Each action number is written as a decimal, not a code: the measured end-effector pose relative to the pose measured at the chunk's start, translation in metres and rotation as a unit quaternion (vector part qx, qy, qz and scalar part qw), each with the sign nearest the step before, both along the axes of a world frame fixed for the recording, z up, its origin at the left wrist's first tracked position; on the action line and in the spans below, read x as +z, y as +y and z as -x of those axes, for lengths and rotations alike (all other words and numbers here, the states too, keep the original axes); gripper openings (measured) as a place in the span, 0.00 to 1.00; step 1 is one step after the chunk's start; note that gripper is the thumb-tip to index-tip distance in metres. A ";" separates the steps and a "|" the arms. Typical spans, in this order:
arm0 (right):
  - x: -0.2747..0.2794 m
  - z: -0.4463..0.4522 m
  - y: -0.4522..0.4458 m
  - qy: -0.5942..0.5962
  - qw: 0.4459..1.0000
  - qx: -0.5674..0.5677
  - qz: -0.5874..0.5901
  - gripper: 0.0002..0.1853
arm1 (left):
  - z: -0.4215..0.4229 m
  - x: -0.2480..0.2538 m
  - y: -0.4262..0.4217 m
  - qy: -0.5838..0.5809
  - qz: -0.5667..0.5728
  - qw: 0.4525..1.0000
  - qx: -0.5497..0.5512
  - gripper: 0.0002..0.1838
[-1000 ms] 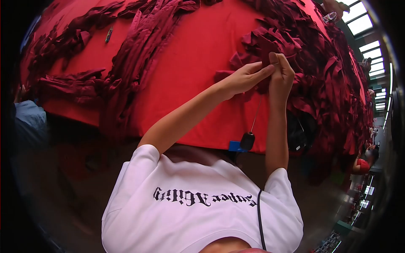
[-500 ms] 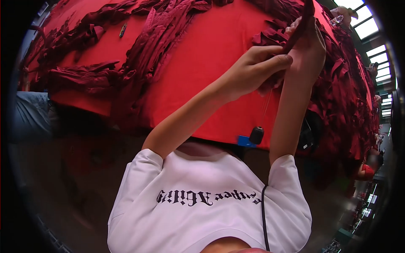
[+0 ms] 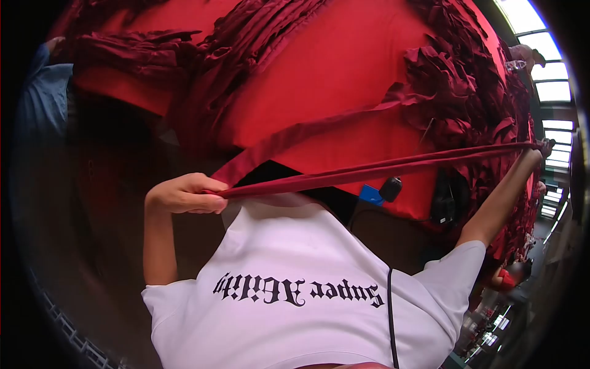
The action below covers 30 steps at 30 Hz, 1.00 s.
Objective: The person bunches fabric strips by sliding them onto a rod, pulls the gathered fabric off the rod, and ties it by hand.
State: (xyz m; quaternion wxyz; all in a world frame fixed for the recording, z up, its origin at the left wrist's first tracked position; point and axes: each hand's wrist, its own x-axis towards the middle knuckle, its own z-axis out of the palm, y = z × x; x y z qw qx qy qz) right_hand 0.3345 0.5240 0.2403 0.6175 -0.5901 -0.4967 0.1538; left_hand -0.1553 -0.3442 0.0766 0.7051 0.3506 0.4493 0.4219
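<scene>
A long dark-red fabric strip [image 3: 344,176] stretches in front of my chest between my two hands. My left hand [image 3: 187,194] is closed around one end, fingers pressed together. Far out to the right, my right hand [image 3: 543,148] grips the other end; its fingers look small and partly hidden. From my left hand a second length of dark-red fabric [image 3: 295,135] runs back to the heap of dark-red fabric strips [image 3: 458,86] on the red-covered table [image 3: 326,67].
A small black object [image 3: 390,189] lies by a blue item [image 3: 371,195] at the table's near edge. More bunched dark-red strips [image 3: 239,55] lie at left. A person in a blue sleeve [image 3: 46,92] is at far left; others appear at right.
My hands were close together at the upper right and have moved far apart. The left came toward my body and leftward, the right went outward, with the strip drawn out between them.
</scene>
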 end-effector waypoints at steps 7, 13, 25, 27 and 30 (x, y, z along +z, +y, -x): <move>-0.024 -0.009 -0.085 0.077 0.992 0.055 0.078 0.23 | -0.001 0.011 -0.045 -0.039 -0.113 0.991 0.067 0.12; -0.011 0.221 -0.428 -0.263 0.798 0.539 0.060 0.18 | -0.013 0.008 0.025 -0.038 -0.133 0.976 0.167 0.12; -0.033 0.273 -0.556 -0.356 0.427 0.828 0.076 0.32 | -0.069 0.045 0.142 -0.005 -0.215 0.972 0.099 0.14; -0.042 0.265 -0.554 -0.347 0.412 0.842 0.036 0.24 | -0.073 0.040 0.147 0.006 -0.255 0.961 0.106 0.14; -0.048 0.250 -0.548 -0.340 0.354 0.871 0.023 0.21 | -0.064 0.053 0.139 0.089 -0.161 0.980 -0.075 0.16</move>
